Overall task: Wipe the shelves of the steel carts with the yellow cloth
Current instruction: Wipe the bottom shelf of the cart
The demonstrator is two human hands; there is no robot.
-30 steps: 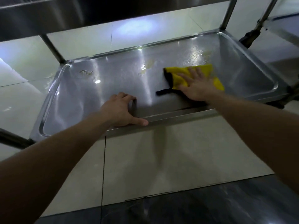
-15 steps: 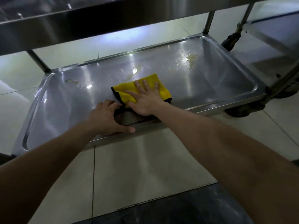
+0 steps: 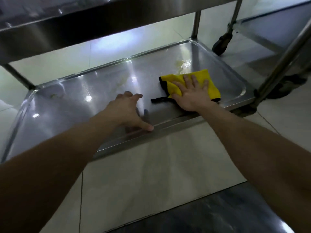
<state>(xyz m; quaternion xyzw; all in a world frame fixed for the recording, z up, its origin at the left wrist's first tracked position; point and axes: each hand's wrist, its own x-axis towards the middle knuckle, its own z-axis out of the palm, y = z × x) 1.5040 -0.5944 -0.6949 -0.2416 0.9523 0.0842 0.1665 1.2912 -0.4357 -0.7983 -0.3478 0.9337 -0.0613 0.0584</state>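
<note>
The bottom shelf (image 3: 70, 105) of a steel cart is a shallow tray with a raised rim. A yellow cloth (image 3: 211, 86) with a black edge lies on its right half. My right hand (image 3: 191, 93) presses flat on the cloth, fingers spread. My left hand (image 3: 129, 111) rests on the shelf near the front rim, thumb along the rim and fingers spread over the metal. A yellowish wet smear (image 3: 183, 64) sits just behind the cloth. A small smudge (image 3: 54, 95) marks the shelf's far left corner.
The cart's upper shelf (image 3: 67, 27) overhangs the back of the view. Steel posts (image 3: 196, 24) stand at the corners. A second cart (image 3: 276, 31) with a black caster (image 3: 222, 42) is at the right. Pale floor tiles (image 3: 151, 165) lie in front.
My right hand has slid the cloth from the middle front of the shelf to its right half. My left hand has opened its fingers but stays at the front rim.
</note>
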